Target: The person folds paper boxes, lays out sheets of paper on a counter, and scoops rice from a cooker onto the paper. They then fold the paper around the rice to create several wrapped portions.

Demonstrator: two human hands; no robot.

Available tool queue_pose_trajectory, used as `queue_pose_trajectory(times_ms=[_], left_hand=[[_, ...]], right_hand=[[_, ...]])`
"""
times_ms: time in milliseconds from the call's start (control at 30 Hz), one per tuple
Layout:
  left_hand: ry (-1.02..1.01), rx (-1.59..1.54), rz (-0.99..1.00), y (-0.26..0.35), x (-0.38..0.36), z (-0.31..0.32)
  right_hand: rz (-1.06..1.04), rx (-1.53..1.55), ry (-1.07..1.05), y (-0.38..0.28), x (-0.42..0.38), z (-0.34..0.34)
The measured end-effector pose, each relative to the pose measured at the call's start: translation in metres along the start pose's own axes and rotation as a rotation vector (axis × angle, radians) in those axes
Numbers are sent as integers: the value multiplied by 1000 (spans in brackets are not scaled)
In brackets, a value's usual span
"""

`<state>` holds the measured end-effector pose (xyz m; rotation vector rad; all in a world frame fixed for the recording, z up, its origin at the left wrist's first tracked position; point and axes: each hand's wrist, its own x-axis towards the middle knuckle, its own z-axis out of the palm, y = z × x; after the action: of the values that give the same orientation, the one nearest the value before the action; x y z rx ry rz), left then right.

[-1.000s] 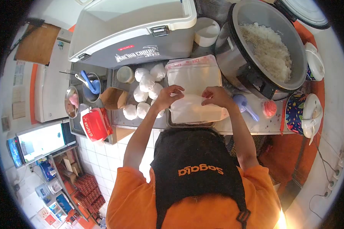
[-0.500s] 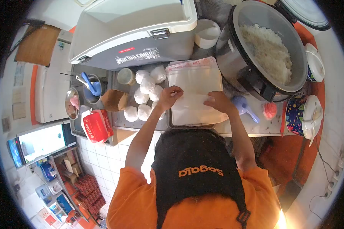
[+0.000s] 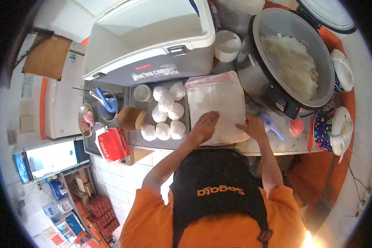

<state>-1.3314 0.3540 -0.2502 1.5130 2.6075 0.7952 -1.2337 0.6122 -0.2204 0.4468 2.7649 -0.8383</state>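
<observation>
A stack of white wrapping paper [image 3: 219, 93] with red print along its far edge lies on the counter in front of me. My left hand [image 3: 206, 127] rests flat on the sheets, fingers stretched out together and palm down. At the right edge of the stack is my right hand [image 3: 254, 127], its thumb reaching over the paper and its fingers apart from it. Neither hand lifts a sheet. Several white wrapped balls [image 3: 163, 131] sit in a group left of the stack.
An open cooler box [image 3: 153, 68] stands behind the wrapped balls. To the right is a big pot of rice [image 3: 293, 66], with a blue scoop [image 3: 273, 126] and a pink bundle [image 3: 296, 126] in front. A red box [image 3: 113, 144], bowl [image 3: 86, 120] and brown paper piece [image 3: 131, 118] lie left.
Both hands have come down nearer to me and let go of the raised sheet. The paper now lies flat under my left hand. The whole view has shifted slightly.
</observation>
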Motion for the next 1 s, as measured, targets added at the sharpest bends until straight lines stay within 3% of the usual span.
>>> queue_pose_trajectory(times_ms=[33,67,133,233,300,400,467,567,600,667,700,767,833,867,967,1000], left_hand=[[23,0,-9,3,2,0],[40,-6,-17,5,0,-2],[17,-37,-76,5,5,-3],[48,-29,-61,5,9,-2],[72,-22,-18,1,11,-2],[52,-77,13,-15,10,5],[-3,-161,-15,-29,11,14],[285,-319,-135,-22,27,3],[331,-239,-165,-25,29,1],[289,44,-157,-16,43,-34],[261,181,-152,-11,49,-53],[50,195,48,-33,44,-57],[-198,-18,169,-68,19,-27],[-248,61,206,-63,17,-35],[-272,-80,88,-67,-12,-29],[-142,45,318,-74,-14,-18]], right_hand=[[34,-93,-203,8,-2,-4],[14,-23,-225,7,-4,-5],[-21,100,-262,9,-4,-14],[-349,338,-148,19,23,-4],[-270,481,-176,40,60,36],[143,240,-113,-43,99,-6],[-335,28,531,-21,144,57],[-237,476,317,-70,126,3],[-317,455,156,-74,115,-11],[-472,402,-163,-65,85,-27],[-564,275,-200,-51,76,-23],[-720,29,-278,-20,54,-3],[-860,-88,-119,-7,44,10],[-925,-149,-30,-2,40,16],[-884,-261,170,12,39,48],[-806,-201,153,1,32,42]])
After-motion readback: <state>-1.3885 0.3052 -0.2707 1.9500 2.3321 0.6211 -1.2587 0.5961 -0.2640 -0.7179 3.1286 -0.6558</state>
